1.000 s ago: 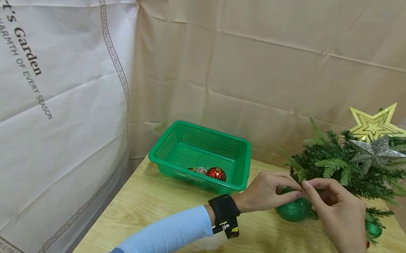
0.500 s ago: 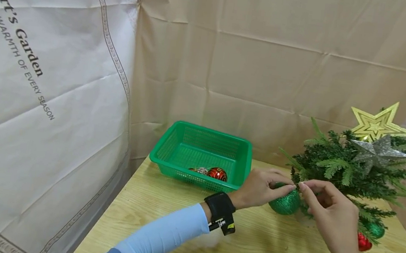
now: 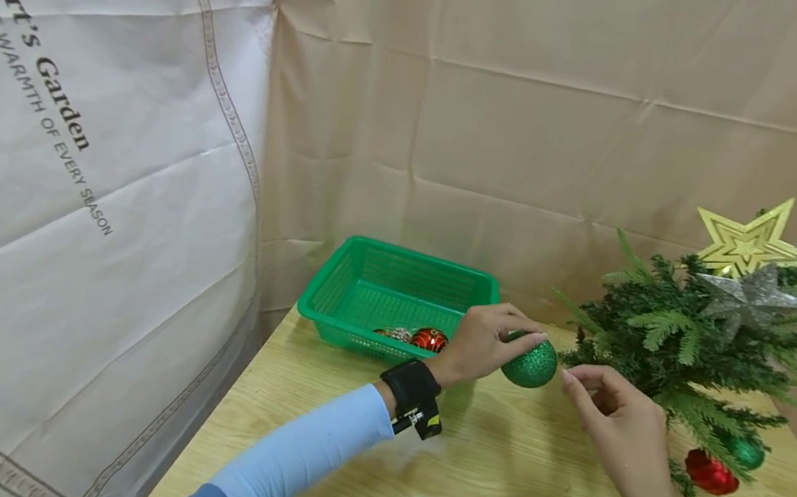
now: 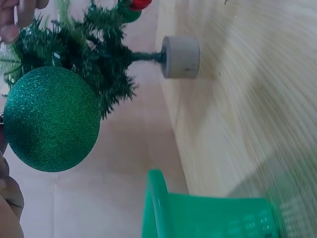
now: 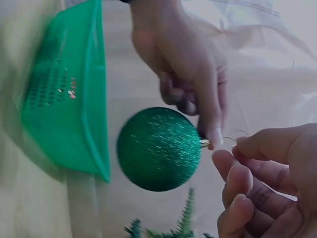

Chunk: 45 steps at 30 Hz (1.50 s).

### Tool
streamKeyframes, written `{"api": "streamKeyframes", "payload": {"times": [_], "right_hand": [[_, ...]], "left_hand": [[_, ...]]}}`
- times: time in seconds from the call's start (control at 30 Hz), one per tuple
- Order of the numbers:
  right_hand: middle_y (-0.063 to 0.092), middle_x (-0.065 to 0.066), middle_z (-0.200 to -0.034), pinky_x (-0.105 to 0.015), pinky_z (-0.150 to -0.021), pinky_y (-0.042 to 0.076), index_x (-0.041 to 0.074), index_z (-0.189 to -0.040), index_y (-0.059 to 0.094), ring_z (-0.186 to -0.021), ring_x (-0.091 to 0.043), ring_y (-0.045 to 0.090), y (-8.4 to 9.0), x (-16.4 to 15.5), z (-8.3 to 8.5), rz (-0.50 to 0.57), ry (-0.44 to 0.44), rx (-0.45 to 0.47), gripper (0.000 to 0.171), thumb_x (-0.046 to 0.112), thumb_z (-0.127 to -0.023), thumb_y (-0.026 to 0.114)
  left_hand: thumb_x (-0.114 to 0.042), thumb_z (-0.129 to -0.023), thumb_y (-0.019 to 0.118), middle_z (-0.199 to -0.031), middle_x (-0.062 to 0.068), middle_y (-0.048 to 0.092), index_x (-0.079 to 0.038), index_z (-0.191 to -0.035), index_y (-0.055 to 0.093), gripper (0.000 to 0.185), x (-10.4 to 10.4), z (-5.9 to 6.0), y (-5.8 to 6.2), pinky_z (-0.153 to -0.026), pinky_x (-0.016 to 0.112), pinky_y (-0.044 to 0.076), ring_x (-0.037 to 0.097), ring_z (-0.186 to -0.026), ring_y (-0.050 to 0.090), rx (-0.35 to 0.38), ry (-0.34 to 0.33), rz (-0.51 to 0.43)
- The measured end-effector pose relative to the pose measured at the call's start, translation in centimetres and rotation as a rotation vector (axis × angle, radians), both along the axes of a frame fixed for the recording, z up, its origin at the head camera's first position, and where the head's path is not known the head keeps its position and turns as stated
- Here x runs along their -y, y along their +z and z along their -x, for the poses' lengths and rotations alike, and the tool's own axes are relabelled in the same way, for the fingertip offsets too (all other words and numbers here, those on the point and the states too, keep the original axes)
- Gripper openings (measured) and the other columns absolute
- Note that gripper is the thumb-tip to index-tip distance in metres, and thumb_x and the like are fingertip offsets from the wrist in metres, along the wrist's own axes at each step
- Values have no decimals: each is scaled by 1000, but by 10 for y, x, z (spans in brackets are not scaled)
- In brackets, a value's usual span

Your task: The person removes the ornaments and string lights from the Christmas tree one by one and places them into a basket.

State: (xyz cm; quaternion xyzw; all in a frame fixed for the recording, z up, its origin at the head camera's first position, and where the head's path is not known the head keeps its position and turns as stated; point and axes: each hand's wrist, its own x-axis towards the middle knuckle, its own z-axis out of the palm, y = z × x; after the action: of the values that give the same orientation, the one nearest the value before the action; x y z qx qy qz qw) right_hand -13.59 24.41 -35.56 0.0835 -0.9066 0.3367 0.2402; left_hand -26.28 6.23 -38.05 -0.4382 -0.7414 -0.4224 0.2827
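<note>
On the left, far back on the surface [image 3: 489, 488], sits a green basket [image 3: 366, 278] with a red ball [image 3: 429, 339] inside. The left hand [image 3: 479, 344] pinches a green ball [image 3: 530, 363] by its top, held above the surface. It looks light, bumpy and easy to break; the little hook is the best hold. The right hand [image 3: 618, 421] is just beside it, fingers loosely curled, holding nothing. The tree [image 3: 696, 356] stands right.

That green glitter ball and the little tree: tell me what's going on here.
A person's left hand holds the green glitter ball by its top, off the small tree, between the tree and the green basket. The right hand hovers beside the ball, holding nothing. Red and green ornaments hang low on the tree.
</note>
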Motion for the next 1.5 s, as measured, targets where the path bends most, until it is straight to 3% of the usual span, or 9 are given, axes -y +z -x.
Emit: {"api": "streamKeyframes", "payload": {"times": [0.13, 0.27, 0.37, 0.63, 0.8, 1.0, 1.23, 1.5], "right_hand": [[62, 8, -81, -26, -49, 37, 23, -102, 68, -55, -5, 49, -16, 6, 11, -15, 98, -16, 13, 32, -95, 61], [65, 6, -83, -26, -46, 41, 21, -98, 70, -55, -5, 54, -34, 15, 25, -54, 151, 84, 15, 34, -93, 64], [67, 1, -91, -27, -50, 45, 20, -101, 71, -60, -8, 58, -50, 22, 37, -134, 138, 145, 16, 33, -92, 65], [63, -6, -107, -26, -58, 49, 14, -111, 72, -70, -11, 60, -89, 39, 64, -207, 158, -21, 25, 18, -86, 73], [62, -9, -112, -26, -57, 48, 16, -109, 74, -69, -16, 62, -97, 50, 69, -269, 171, -100, 26, 17, -84, 75], [64, -5, -104, -39, -72, 52, 15, -103, 75, -88, -24, 62, -101, 56, 73, -255, 150, -150, 23, 16, -80, 78], [61, -1, -98, -23, -54, 45, 17, -102, 74, -65, -7, 55, -98, 56, 80, -220, 168, -134, 20, 19, -82, 76], [62, 1, -98, -23, -55, 47, 17, -100, 74, -63, -7, 56, -97, 55, 83, -203, 169, -150, 17, 20, -83, 75]], "left_hand": [[-25, -92, 66, -92, -4, 67, -14, -102, 75, 17, 7, 5, -1, -64, 12, 41, 2, -71, 53, -1, 14, -16], [-26, -93, 65, -92, -5, 67, -15, -101, 75, 17, 15, 9, 0, -62, 12, 41, -1, -69, 51, 7, 43, -14], [-26, -93, 65, -92, -6, 66, -17, -100, 75, 16, 19, 12, 1, -60, 14, 40, -1, -66, 48, 18, 71, -8], [-27, -93, 64, -94, -4, 66, -18, -100, 75, 15, 27, 17, 0, -62, 12, 43, 2, -71, 54, 20, 114, -3], [-26, -92, 66, -93, -5, 66, -18, -99, 76, 15, 33, 15, -3, -59, 14, 41, 1, -64, 50, 30, 147, -11], [-26, -92, 67, -92, -4, 66, -17, -99, 76, 15, 35, 14, -3, -58, 14, 41, 2, -64, 51, 18, 147, -15], [-26, -91, 67, -91, -4, 67, -16, -97, 76, 14, 36, 18, 0, -56, 14, 41, 1, -61, 49, 12, 151, -31], [-27, -91, 67, -92, -2, 68, -16, -98, 76, 16, 41, 24, 3, -56, 14, 43, 2, -61, 52, -1, 166, -53]]}}
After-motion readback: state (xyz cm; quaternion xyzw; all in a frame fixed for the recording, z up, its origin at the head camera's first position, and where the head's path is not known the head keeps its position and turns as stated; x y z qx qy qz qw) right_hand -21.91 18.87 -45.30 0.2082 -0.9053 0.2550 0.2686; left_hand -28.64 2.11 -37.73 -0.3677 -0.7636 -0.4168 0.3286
